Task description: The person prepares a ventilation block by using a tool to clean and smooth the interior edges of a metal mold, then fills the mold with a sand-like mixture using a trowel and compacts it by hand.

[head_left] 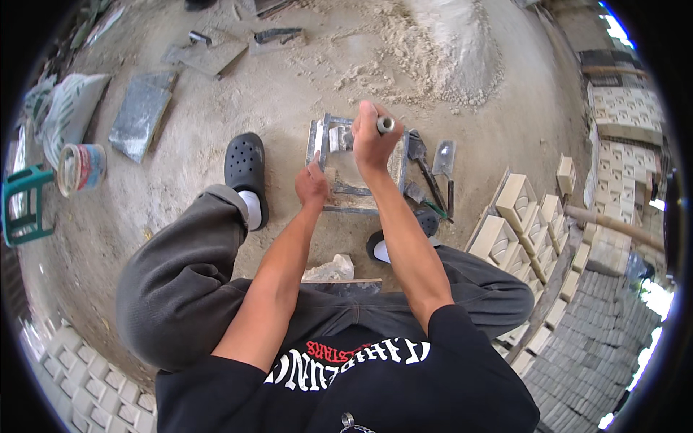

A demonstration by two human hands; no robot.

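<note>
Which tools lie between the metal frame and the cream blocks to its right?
In the head view, a dark-bladed tool and a silvery trowel lie between the metal frame and the cream blocks, with a green-ended tool near the frame.

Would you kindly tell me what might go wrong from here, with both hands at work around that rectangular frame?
The left hand is at the left side of the frame, so if the handle in the right hand slipped, those fingers could be knocked.

The right clog sits near a loose flat-bladed tool, which a shifting foot might kick or trip on.
</note>
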